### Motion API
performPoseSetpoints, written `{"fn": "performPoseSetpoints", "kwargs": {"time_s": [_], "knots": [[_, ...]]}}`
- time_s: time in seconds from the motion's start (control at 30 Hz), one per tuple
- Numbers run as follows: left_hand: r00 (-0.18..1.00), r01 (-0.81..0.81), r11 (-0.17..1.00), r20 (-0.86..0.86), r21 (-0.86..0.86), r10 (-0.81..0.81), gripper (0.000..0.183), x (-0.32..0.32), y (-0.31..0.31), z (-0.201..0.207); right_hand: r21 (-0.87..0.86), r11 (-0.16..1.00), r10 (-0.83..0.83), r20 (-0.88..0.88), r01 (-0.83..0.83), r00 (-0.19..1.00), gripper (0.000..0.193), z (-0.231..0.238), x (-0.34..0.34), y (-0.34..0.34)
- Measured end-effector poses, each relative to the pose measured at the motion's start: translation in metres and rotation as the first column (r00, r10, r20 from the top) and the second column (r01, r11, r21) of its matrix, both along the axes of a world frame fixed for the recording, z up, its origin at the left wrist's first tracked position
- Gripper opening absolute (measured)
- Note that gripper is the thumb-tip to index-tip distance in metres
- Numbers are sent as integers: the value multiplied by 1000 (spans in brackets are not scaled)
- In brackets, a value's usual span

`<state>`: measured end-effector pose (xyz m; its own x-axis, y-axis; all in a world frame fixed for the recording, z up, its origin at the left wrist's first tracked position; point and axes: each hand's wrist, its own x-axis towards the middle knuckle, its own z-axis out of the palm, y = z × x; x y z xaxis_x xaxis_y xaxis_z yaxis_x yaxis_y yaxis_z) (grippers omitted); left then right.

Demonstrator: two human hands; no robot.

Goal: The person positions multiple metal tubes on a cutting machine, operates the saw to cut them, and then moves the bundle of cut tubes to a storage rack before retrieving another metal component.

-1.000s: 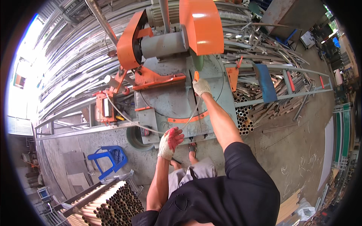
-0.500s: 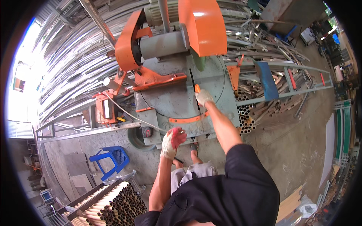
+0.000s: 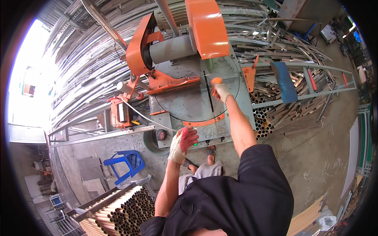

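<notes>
My left hand (image 3: 181, 147), in a white glove with a red palm, is raised before the front edge of the saw table (image 3: 181, 100). Its fingers are spread and slightly bent, with nothing seen in them. A thin pale rod or hose (image 3: 147, 118) runs up to this hand; I cannot tell if they touch. Over the right part of the table, my gloved right hand (image 3: 223, 92) is closed on an orange handle (image 3: 216, 81), blurred by motion. Just beyond it stand the saw's orange guard (image 3: 208, 31) and green cutting disc (image 3: 209, 65). A dark slot (image 3: 208, 92) lies beside the hand.
An orange fence (image 3: 173, 83) stands on the table, and an orange clamp (image 3: 119, 112) at its left. Metal lengths (image 3: 78, 74) pile up behind. A blue stool (image 3: 128, 163) and stacked tubes (image 3: 126, 204) are at lower left. More tubes (image 3: 262, 120) lie right of the table.
My right hand has shifted right, away from the slot, with the orange handle. The fingers of my left hand have opened out. The whole view has shifted slightly.
</notes>
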<state>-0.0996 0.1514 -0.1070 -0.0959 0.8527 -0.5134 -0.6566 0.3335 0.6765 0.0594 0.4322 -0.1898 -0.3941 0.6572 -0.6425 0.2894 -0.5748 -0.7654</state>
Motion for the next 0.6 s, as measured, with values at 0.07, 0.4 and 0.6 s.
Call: {"fn": "performPoseSetpoints", "kwargs": {"time_s": [0.07, 0.4, 0.6], "knots": [[1000, -4, 1000, 7, 22, 4, 41, 8, 5, 3, 4, 997, 82, 51, -82, 995, 39, 13, -1, 11], [971, -130, 991, 207, 19, 123, 29, -8, 29, -13, 40, 993, -112, -49, 114, 992, 34, 13, -31, 27], [959, -262, 964, 102, -33, 265, 27, -26, 10, -4, 45, 995, -79, -149, 86, 986, 39, 4, -81, 0]]}}
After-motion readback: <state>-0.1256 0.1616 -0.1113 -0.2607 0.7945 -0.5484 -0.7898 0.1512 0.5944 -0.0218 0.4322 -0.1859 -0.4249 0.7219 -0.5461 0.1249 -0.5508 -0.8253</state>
